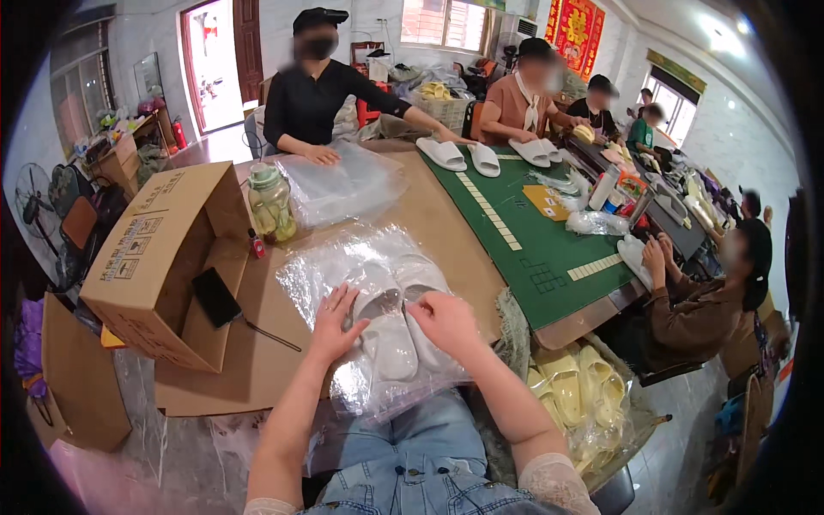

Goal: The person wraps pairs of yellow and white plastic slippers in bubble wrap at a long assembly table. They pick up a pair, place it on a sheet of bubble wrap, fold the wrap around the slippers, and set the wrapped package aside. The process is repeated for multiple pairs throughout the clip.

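A pair of white slide slippers (pixel 396 350) lies in a clear plastic bag (pixel 313 266) at the table's near edge, in front of my body. My left hand (pixel 333 324) rests on the left slipper and the film, with its fingers stretched out. Over the right slipper's strap, my right hand (pixel 444 323) has its fingers curled and pressed together. What they pinch, film or slipper, is hidden under the hand.
Left stands an open cardboard box (pixel 163 266) with a black phone-like device (pixel 215 298) against it. A glass jar (pixel 271 204) and small red bottle (pixel 257 244) stand beyond. A co-worker handles plastic bags (pixel 343 184). Right are a green mat (pixel 549 287) and yellow slippers (pixel 562 390).
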The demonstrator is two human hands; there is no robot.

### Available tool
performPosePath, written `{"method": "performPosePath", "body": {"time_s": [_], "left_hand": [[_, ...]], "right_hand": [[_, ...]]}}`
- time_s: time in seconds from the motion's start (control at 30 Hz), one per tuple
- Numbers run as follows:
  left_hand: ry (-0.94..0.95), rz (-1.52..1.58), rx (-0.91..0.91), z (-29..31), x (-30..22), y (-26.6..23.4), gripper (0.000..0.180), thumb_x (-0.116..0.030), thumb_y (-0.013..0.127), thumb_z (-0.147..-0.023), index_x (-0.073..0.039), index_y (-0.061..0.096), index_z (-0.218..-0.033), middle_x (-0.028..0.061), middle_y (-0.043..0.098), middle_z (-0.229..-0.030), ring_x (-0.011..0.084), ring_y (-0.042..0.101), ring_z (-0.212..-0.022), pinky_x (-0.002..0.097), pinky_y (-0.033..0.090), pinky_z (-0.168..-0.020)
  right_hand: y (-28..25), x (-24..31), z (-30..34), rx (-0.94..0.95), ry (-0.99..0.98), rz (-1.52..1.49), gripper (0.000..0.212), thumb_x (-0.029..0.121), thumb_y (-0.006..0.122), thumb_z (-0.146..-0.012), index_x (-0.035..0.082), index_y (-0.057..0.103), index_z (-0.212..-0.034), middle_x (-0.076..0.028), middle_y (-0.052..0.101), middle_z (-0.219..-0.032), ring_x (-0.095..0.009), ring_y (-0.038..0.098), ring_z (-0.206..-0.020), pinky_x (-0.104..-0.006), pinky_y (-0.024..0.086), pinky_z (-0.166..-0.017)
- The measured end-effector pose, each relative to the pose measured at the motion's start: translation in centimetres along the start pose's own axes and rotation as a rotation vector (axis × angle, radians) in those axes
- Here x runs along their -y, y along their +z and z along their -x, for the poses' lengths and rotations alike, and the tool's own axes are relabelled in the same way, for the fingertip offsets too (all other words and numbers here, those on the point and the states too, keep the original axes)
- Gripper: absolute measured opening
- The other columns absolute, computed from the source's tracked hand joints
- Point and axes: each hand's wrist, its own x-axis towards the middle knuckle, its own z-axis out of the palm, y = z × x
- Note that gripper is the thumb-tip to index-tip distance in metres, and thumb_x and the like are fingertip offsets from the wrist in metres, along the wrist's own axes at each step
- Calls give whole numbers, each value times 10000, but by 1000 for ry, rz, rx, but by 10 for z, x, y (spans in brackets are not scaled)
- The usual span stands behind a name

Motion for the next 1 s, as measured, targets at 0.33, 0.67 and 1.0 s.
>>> {"method": "performPosePath", "body": {"time_s": [0.33, 0.67, 1.0], "left_hand": [[14, 28, -1, 0, 0, -2, 717, -323, 794, -830, -114, 530, -1463, 237, 439, -1552, 425, 463, -1395, 466, 377, -1157], [5, 112, -13, 1, 1, -1, 693, -366, 776, -855, -140, 535, -1464, 187, 443, -1560, 388, 484, -1373, 461, 387, -1144], [-46, 48, 7, 1, 0, -2, 680, -386, 744, -882, -146, 517, -1477, 200, 414, -1574, 397, 439, -1413, 464, 393, -1146]], "right_hand": [[95, -39, -36, -36, 65, 398, 438, 424, 743, -865, 7, 631, -939, -178, 698, -881, -338, 724, -836, -442, 586, -735], [108, -49, -30, -113, 72, 250, 309, 352, 642, -945, 63, 549, -1004, -183, 687, -880, -370, 708, -805, -496, 557, -680], [116, -62, -32, -162, 22, 237, 241, 313, 606, -960, 76, 562, -960, -155, 687, -795, -369, 696, -738, -516, 532, -644]]}}
